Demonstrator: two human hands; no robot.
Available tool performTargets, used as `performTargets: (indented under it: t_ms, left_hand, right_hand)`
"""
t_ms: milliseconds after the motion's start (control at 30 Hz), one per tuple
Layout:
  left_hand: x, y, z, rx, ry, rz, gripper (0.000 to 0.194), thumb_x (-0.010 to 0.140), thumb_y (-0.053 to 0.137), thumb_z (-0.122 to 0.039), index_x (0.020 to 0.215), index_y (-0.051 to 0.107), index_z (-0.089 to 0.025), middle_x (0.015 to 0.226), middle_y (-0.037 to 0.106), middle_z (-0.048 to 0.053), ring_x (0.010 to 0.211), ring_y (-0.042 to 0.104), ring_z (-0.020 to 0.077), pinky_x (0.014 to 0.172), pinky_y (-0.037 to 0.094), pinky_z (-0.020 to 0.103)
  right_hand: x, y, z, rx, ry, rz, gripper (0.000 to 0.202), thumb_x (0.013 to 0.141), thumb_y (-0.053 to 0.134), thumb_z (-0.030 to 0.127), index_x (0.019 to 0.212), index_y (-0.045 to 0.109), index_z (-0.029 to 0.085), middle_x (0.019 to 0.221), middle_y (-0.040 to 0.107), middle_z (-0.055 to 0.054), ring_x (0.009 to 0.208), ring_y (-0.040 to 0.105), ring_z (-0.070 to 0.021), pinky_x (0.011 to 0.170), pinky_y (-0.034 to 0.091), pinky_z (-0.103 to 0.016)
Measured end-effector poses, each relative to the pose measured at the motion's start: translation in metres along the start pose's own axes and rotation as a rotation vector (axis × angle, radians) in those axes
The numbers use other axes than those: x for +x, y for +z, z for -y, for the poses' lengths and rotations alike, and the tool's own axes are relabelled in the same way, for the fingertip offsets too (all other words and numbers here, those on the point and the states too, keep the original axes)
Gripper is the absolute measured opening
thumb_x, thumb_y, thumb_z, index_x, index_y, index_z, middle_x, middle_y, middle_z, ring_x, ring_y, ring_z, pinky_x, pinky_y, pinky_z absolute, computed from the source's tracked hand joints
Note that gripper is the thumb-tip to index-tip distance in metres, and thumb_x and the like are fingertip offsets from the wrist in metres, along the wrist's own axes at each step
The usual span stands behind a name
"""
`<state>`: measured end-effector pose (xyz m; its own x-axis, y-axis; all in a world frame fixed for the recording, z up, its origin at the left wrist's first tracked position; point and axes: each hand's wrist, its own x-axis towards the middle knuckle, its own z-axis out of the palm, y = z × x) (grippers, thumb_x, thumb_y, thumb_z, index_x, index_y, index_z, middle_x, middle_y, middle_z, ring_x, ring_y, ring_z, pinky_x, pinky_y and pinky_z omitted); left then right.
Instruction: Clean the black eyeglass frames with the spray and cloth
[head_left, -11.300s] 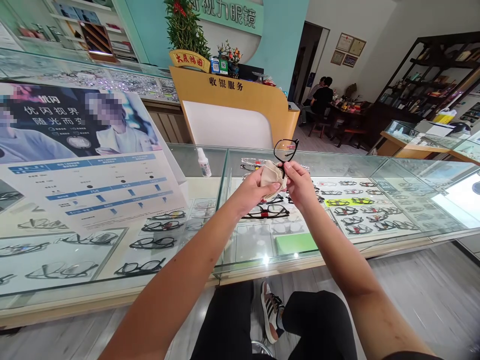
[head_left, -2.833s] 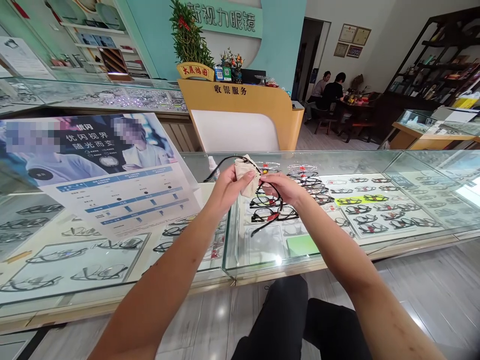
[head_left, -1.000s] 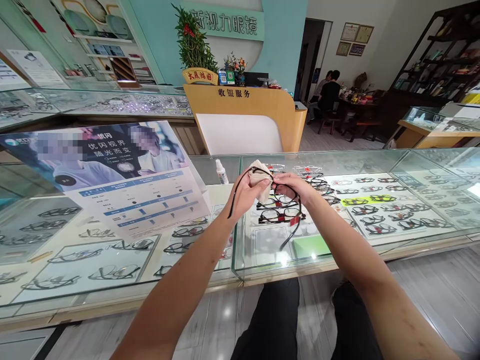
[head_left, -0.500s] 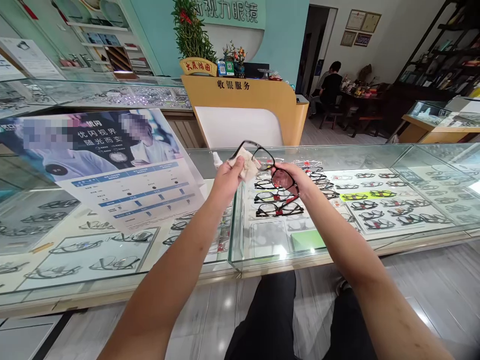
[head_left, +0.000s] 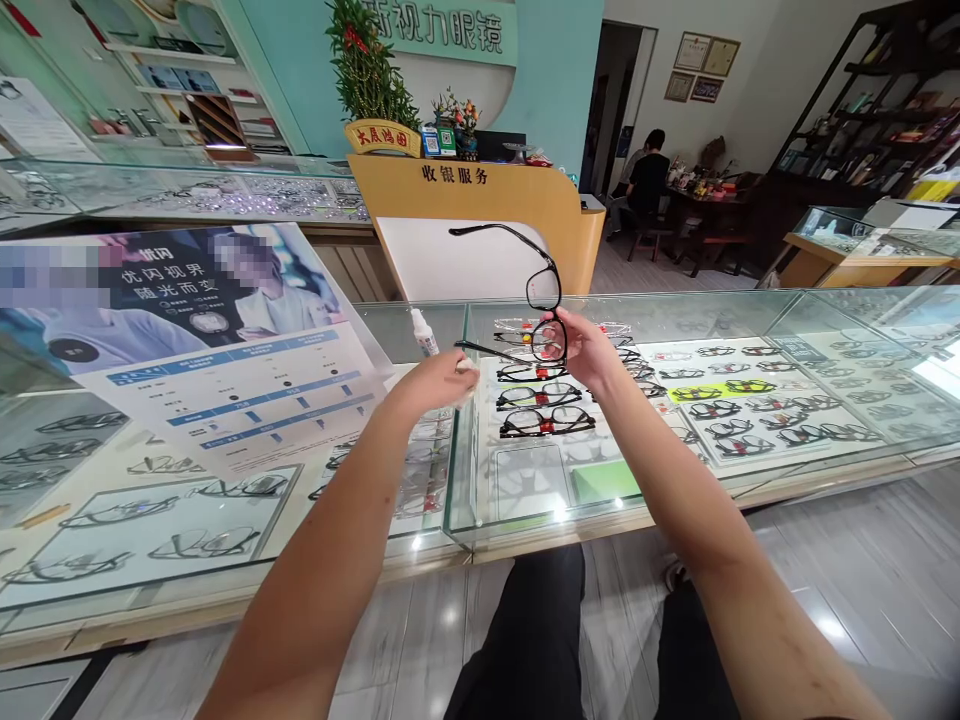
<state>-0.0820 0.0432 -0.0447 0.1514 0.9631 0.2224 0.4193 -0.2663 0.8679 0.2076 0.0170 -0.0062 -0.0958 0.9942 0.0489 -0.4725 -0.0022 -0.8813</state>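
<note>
- Fingers of the right hand (head_left: 591, 350) pinch black-framed eyeglasses (head_left: 543, 288) near the bridge, best gripped lightly, clear of the lenses.
- Eyeglasses on end above the display case (head_left: 525, 543).
- Left hand (head_left: 431, 385) curled near one temple tip; contents unclear.
- Spray bottle (head_left: 424, 333) just beyond.

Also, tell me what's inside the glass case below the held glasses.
Inside the glass case: rows of eyeglasses, several with red tags, and a flat green item. The right hand, its forearm and the frame of the held glasses hide whatever lies behind them.
</note>
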Motion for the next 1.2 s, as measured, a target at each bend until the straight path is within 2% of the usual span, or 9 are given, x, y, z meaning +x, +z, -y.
performTargets:
  t_ms: [100,167,300,367,500,667,900,1033,1200]
  left_hand:
    - [-0.002,0.004,-0.002,0.306,-0.213,0.138,0.032,0.074,0.093,-0.043,0.085,0.067,-0.028,0.063,0.062,0.001,0.071,0.064,0.0309,0.075,0.040,0.035]
    - [-0.004,0.008,-0.010,0.487,-0.266,0.134,0.034,0.079,0.090,-0.048,0.101,0.071,-0.028,0.072,0.070,0.004,0.073,0.067,0.0336,0.078,0.043,0.037]
    - [-0.016,0.023,-0.032,0.500,0.032,-0.117,0.045,0.092,0.081,-0.042,0.132,0.071,-0.025,0.106,0.080,0.013,0.093,0.073,0.0356,0.086,0.049,0.040]
    - [-0.025,0.033,-0.045,0.399,0.247,-0.231,0.044,0.099,0.074,-0.039,0.141,0.070,-0.024,0.107,0.079,0.011,0.094,0.072,0.0321,0.091,0.052,0.041]
    - [-0.039,0.052,-0.063,0.285,0.535,-0.249,0.046,0.106,0.068,-0.038,0.150,0.070,-0.028,0.108,0.080,0.007,0.098,0.073,0.0284,0.101,0.054,0.043]
    - [-0.039,0.057,-0.062,0.278,0.541,-0.212,0.036,0.113,0.060,-0.045,0.137,0.083,-0.030,0.111,0.085,0.012,0.104,0.075,0.0325,0.098,0.052,0.044]
    - [-0.045,0.035,-0.066,0.157,0.558,-0.415,0.041,0.113,0.059,-0.058,0.113,0.089,-0.030,0.095,0.085,0.009,0.091,0.075,0.0297,0.097,0.053,0.044]
    - [-0.052,0.027,-0.071,0.024,0.489,-0.536,0.048,0.112,0.060,-0.065,0.114,0.088,-0.026,0.089,0.082,0.007,0.080,0.071,0.0247,0.089,0.057,0.041]
    - [-0.052,0.026,-0.073,-0.102,0.443,-0.602,0.047,0.109,0.069,-0.064,0.110,0.090,-0.023,0.074,0.075,0.002,0.061,0.061,0.0154,0.071,0.054,0.034]
  right_hand:
    - [0.003,-0.001,0.000,0.006,-0.045,-0.030,0.041,0.075,0.099,0.053,0.097,0.080,0.025,0.115,0.085,-0.004,0.101,0.074,-0.0191,0.070,0.049,-0.028]
    - [0.004,-0.002,0.000,0.015,-0.078,-0.086,0.042,0.075,0.099,0.055,0.100,0.081,0.026,0.114,0.085,-0.003,0.103,0.075,-0.0191,0.076,0.050,-0.027]
    - [0.005,-0.005,-0.002,0.019,-0.173,-0.277,0.044,0.073,0.098,0.059,0.101,0.084,0.028,0.112,0.086,-0.001,0.104,0.073,-0.0195,0.083,0.049,-0.028]
    - [0.004,-0.004,-0.005,-0.015,-0.215,-0.360,0.046,0.072,0.095,0.062,0.103,0.086,0.028,0.116,0.087,-0.002,0.106,0.073,-0.0206,0.084,0.047,-0.029]
    - [0.000,0.002,-0.015,-0.133,-0.253,-0.420,0.050,0.074,0.090,0.068,0.103,0.087,0.028,0.114,0.087,-0.003,0.105,0.073,-0.0224,0.086,0.047,-0.032]
    - [-0.009,0.016,-0.025,-0.209,-0.264,-0.361,0.049,0.077,0.090,0.070,0.101,0.088,0.027,0.109,0.086,-0.005,0.104,0.071,-0.0231,0.086,0.050,-0.035]
    - [-0.020,0.021,-0.009,-0.339,-0.538,-0.428,0.051,0.093,0.076,0.073,0.068,0.079,0.028,0.081,0.078,-0.006,0.083,0.063,-0.0245,0.094,0.054,-0.043]
    - [-0.017,0.005,0.009,-0.344,-0.642,-0.520,0.044,0.094,0.074,0.066,0.071,0.076,0.029,0.084,0.077,-0.006,0.084,0.063,-0.0237,0.090,0.052,-0.041]
    - [-0.021,0.006,0.011,-0.371,-0.478,-0.186,0.036,0.094,0.073,0.058,0.079,0.081,0.026,0.088,0.081,-0.006,0.079,0.066,-0.0212,0.084,0.051,-0.039]
